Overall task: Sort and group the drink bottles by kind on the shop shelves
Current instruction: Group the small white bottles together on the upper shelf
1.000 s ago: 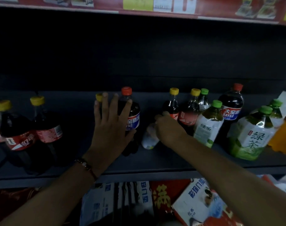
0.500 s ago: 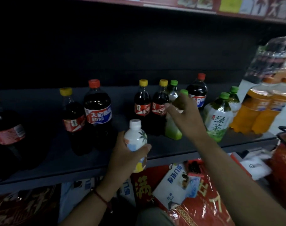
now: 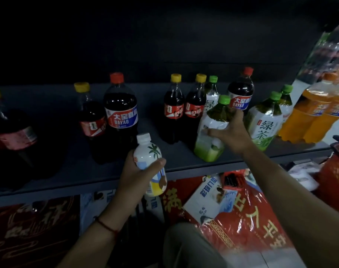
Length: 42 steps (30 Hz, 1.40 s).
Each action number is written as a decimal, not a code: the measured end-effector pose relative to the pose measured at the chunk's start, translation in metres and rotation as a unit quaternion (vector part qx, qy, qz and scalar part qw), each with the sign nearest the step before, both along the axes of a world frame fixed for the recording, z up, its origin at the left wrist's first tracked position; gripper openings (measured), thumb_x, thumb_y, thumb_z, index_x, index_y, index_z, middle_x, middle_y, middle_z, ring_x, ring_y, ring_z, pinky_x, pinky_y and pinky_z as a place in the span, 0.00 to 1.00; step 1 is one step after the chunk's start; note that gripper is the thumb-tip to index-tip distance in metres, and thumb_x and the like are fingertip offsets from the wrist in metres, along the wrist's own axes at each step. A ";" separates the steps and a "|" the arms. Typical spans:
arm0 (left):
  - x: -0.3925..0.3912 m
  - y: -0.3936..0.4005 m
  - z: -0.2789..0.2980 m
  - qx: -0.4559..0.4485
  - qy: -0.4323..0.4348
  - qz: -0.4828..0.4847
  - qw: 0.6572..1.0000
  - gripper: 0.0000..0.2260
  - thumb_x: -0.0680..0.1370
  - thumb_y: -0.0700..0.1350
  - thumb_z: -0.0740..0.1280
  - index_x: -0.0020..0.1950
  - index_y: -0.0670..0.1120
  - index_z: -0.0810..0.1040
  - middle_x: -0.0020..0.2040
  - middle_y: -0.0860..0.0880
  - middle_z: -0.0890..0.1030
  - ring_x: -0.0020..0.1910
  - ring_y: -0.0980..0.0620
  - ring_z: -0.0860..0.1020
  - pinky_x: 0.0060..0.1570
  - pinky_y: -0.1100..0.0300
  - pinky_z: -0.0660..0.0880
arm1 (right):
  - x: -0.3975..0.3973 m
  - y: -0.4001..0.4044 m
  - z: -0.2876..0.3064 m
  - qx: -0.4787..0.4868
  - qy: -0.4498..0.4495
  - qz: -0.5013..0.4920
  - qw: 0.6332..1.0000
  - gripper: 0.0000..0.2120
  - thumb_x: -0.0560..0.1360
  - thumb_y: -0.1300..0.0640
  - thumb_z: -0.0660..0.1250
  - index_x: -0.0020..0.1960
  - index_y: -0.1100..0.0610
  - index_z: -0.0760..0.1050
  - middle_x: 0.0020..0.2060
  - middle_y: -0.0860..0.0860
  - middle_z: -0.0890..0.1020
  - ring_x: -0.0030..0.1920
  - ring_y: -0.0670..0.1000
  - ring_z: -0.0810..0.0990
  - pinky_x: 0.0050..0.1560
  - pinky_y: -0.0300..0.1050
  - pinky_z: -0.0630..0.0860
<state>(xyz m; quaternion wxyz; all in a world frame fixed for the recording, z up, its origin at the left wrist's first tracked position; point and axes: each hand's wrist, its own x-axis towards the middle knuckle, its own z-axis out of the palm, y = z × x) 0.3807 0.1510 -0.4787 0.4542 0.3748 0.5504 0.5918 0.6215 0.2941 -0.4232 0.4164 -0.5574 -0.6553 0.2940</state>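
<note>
While the left hand grips a small white coconut drink off the shelf, the right hand's fingers wrap a green tea bottle standing there, which could bump the cola bottles over.

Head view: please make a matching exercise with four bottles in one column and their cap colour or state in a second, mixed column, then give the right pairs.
Column 1
1. small white bottle
2. green tea bottle at the front
3. big DAYAO bottle on the left
4. orange drink bottles

Column 2
A. red cap, stands free on the shelf
B. held by the left hand
C. far right of the shelf
D. gripped by the right hand

Pairs: 1-B, 2-D, 3-A, 4-C
</note>
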 end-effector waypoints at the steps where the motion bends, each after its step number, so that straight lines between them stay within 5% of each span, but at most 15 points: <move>1: -0.002 -0.004 0.004 -0.007 -0.006 -0.001 1.000 0.18 0.73 0.41 0.75 0.58 0.56 0.75 0.52 0.52 0.84 0.43 0.60 0.83 0.38 0.68 0.78 | -0.001 -0.011 0.001 -0.012 0.021 0.019 1.000 0.42 0.62 0.55 0.83 0.66 0.53 0.60 0.58 0.47 0.73 0.57 0.43 0.75 0.56 0.36 0.75; 4: -0.006 -0.025 0.034 -0.044 -0.020 -0.002 0.999 0.16 0.73 0.42 0.76 0.58 0.50 0.78 0.47 0.51 0.85 0.42 0.55 0.84 0.35 0.66 0.77 | -0.012 -0.045 0.008 -0.034 0.045 0.038 0.998 0.37 0.62 0.58 0.83 0.62 0.48 0.66 0.56 0.46 0.78 0.54 0.41 0.78 0.52 0.32 0.76; 7: -0.008 -0.060 0.082 -0.091 -0.016 -0.017 0.996 0.03 0.78 0.42 0.70 0.48 0.44 0.77 0.33 0.52 0.83 0.32 0.57 0.81 0.35 0.59 0.77 | -0.025 -0.088 0.036 -0.136 0.133 0.032 0.981 0.28 0.66 0.61 0.80 0.59 0.48 0.70 0.51 0.47 0.80 0.49 0.42 0.81 0.46 0.35 0.79; 10: -0.018 -0.102 0.139 -0.186 -0.051 0.012 0.981 0.29 0.69 0.60 0.72 0.67 0.49 0.75 0.56 0.52 0.84 0.54 0.51 0.82 0.58 0.48 0.78 | -0.031 -0.138 0.073 -0.288 0.232 0.021 0.929 0.26 0.65 0.58 0.79 0.59 0.51 0.73 0.50 0.54 0.82 0.49 0.54 0.84 0.49 0.48 0.82; 12: -0.023 -0.132 0.184 -0.219 -0.086 0.007 0.972 0.43 0.59 0.69 0.76 0.71 0.56 0.72 0.65 0.53 0.80 0.61 0.49 0.80 0.58 0.50 0.78 | -0.032 -0.174 0.109 -0.351 0.270 0.036 0.896 0.26 0.67 0.60 0.77 0.62 0.51 0.73 0.54 0.58 0.82 0.54 0.60 0.82 0.57 0.61 0.79; 16: -0.026 -0.178 0.282 -0.247 -0.139 0.030 0.958 0.36 0.64 0.58 0.71 0.72 0.57 0.70 0.69 0.51 0.77 0.65 0.46 0.78 0.60 0.50 0.75 | -0.029 -0.235 0.213 -0.401 0.289 0.093 0.864 0.25 0.62 0.63 0.77 0.53 0.42 0.78 0.49 0.53 0.84 0.52 0.57 0.83 0.50 0.51 0.80; 21: -0.035 -0.206 0.396 -0.228 -0.114 0.029 0.967 0.28 0.63 0.57 0.79 0.61 0.61 0.76 0.59 0.53 0.82 0.59 0.48 0.81 0.52 0.54 0.78 | -0.028 -0.272 0.337 -0.385 0.216 0.158 0.883 0.35 0.52 0.52 0.78 0.58 0.41 0.75 0.54 0.43 0.82 0.55 0.47 0.81 0.51 0.46 0.80; 25: -0.046 -0.206 0.455 -0.175 -0.021 -0.026 0.984 0.41 0.52 0.66 0.81 0.61 0.54 0.74 0.50 0.53 0.84 0.48 0.53 0.84 0.42 0.64 0.80 | -0.036 -0.281 0.398 -0.326 0.138 0.206 0.912 0.41 0.53 0.53 0.80 0.64 0.42 0.70 0.55 0.42 0.81 0.56 0.45 0.81 0.53 0.44 0.81; 28: -0.045 -0.194 0.487 -0.127 0.029 -0.061 0.990 0.30 0.64 0.54 0.80 0.62 0.54 0.70 0.46 0.53 0.83 0.43 0.53 0.84 0.39 0.62 0.81 | -0.036 -0.283 0.418 -0.267 0.103 0.204 0.936 0.45 0.56 0.56 0.82 0.68 0.41 0.66 0.58 0.45 0.79 0.60 0.47 0.79 0.58 0.50 0.79; 32: -0.029 -0.168 0.511 -0.101 0.028 -0.078 0.991 0.28 0.68 0.43 0.78 0.62 0.56 0.69 0.44 0.53 0.83 0.40 0.52 0.83 0.35 0.62 0.80 | -0.023 -0.275 0.431 -0.196 0.105 0.183 0.958 0.45 0.55 0.55 0.81 0.68 0.41 0.66 0.59 0.44 0.79 0.59 0.45 0.79 0.55 0.39 0.77; 37: 0.003 -0.120 0.515 -0.046 0.108 -0.066 0.991 0.32 0.63 0.53 0.82 0.60 0.65 0.70 0.50 0.61 0.80 0.49 0.54 0.82 0.43 0.62 0.80 | 0.007 -0.233 0.422 -0.204 0.132 0.165 0.956 0.47 0.53 0.56 0.78 0.70 0.46 0.66 0.56 0.44 0.80 0.58 0.46 0.79 0.56 0.48 0.79; 40: 0.021 -0.088 0.515 0.000 0.187 -0.032 0.982 0.30 0.62 0.56 0.80 0.57 0.72 0.69 0.55 0.66 0.77 0.55 0.57 0.79 0.50 0.63 0.79 | 0.027 -0.200 0.419 -0.191 0.117 0.180 0.958 0.47 0.53 0.54 0.79 0.69 0.44 0.65 0.58 0.46 0.78 0.58 0.43 0.78 0.55 0.38 0.77; 42: 0.033 -0.065 0.518 0.003 0.202 -0.005 0.979 0.31 0.62 0.53 0.83 0.58 0.69 0.71 0.54 0.65 0.79 0.53 0.58 0.80 0.47 0.65 0.79 | 0.042 -0.176 0.423 -0.181 0.130 0.191 0.956 0.48 0.53 0.54 0.82 0.69 0.44 0.65 0.58 0.45 0.78 0.58 0.43 0.79 0.54 0.35 0.76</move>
